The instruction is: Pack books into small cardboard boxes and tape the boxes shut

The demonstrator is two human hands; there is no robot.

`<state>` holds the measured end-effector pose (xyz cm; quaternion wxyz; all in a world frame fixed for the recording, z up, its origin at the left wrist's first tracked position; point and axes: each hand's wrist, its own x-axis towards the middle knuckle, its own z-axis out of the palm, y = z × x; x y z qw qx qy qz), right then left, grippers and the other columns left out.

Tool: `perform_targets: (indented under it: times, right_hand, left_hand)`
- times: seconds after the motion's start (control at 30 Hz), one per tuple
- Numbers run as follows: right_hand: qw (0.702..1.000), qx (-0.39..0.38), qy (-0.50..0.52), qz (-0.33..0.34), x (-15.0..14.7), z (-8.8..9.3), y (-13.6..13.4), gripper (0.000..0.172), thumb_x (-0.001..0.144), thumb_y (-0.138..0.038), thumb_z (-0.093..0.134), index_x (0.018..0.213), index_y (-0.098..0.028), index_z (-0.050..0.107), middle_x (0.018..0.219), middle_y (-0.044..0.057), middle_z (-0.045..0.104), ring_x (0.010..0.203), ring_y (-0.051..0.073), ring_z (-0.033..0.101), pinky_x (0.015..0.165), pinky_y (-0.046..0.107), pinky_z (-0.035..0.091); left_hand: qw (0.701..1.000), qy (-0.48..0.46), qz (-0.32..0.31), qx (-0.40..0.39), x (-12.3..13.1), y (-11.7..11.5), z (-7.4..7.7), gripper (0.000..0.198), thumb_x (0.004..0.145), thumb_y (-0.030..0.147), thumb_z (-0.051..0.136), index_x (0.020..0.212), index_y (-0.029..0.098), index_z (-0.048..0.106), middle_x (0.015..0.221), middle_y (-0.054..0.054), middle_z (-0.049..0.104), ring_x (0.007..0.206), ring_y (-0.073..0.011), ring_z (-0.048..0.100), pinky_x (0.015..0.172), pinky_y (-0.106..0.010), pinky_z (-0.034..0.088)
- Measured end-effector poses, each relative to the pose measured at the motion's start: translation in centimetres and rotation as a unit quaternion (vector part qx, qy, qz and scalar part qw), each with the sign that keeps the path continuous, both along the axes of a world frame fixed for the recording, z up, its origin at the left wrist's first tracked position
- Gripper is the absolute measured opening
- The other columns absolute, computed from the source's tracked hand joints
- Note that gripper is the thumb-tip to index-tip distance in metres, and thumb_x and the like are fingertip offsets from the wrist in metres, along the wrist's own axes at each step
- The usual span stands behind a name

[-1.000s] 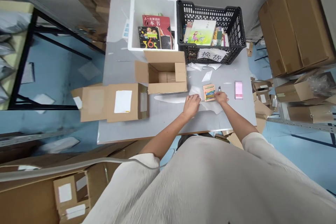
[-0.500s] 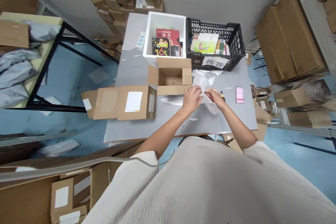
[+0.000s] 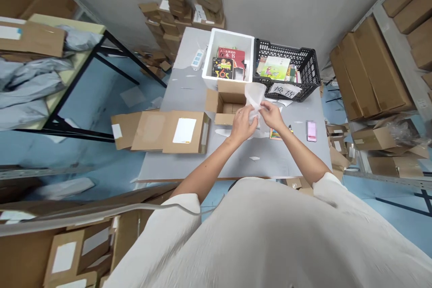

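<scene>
Right now it's all about the thin white wrapping sheet, bunched up between both hands above the tabletop, its crumpled top rising between the fingers! The left hand has its grip curled round the near side of the sheet, fingers pressed in, while the right hand pinches it from the other side. From this angle the sheet overlaps the right end of an open cardboard carton, flaps spread wide. Just below the right hand, a colourful booklet peeks out, partly covered by that arm. Further right, a smartphone lies with its pinkish screen lit. Out to the left, a second carton wears a white label. And along the back, side by side, a white foam box and a black plastic crate, both holding books, the crate showing a handwritten paper sign on its front!
</scene>
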<state>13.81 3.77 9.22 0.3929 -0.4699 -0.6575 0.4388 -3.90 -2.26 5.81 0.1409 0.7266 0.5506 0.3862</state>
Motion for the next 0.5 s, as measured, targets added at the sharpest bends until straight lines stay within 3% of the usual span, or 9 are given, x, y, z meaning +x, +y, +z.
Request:
perform_targets:
  times: [0.17, 0.4, 0.5]
  right_hand:
    - [0.999, 0.024, -0.009, 0.046, -5.2, 0.1, 1.9, 0.028, 0.095, -0.044, 0.075, 0.111, -0.023, 0.082, 0.113, 0.006, 0.083, 0.125, 0.033, 0.072, 0.118, 0.047, 0.057]
    - [0.994, -0.021, 0.014, 0.11, -10.9, -3.7, 3.6, 0.037, 0.09, -0.038, 0.075, 0.12, -0.019, 0.085, 0.111, 0.007, 0.086, 0.121, 0.031, 0.074, 0.116, 0.048, 0.058]
    - [0.987, -0.014, -0.125, 0.098, -10.9, -4.8, 3.6, 0.041, 0.094, -0.033, 0.067, 0.128, -0.018, 0.084, 0.121, 0.01, 0.084, 0.129, 0.032, 0.07, 0.118, 0.048, 0.056]
  left_hand:
    - [0.996, -0.039, 0.058, 0.047, -3.6, 0.3, -0.2, 0.044, 0.112, 0.036, 0.057, 0.155, 0.022, 0.055, 0.156, -0.02, 0.063, 0.151, -0.0317, 0.062, 0.128, -0.048, 0.052]
    - [0.996, -0.018, 0.083, -0.025, -8.1, 0.0, -1.2, 0.051, 0.11, 0.026, 0.053, 0.161, 0.023, 0.055, 0.162, -0.018, 0.058, 0.157, -0.0307, 0.057, 0.131, -0.045, 0.05]
    - [0.993, 0.019, 0.066, -0.096, -9.0, 0.2, -1.8, 0.062, 0.105, 0.018, 0.052, 0.166, 0.02, 0.053, 0.17, -0.019, 0.053, 0.159, -0.0321, 0.056, 0.128, -0.045, 0.052]
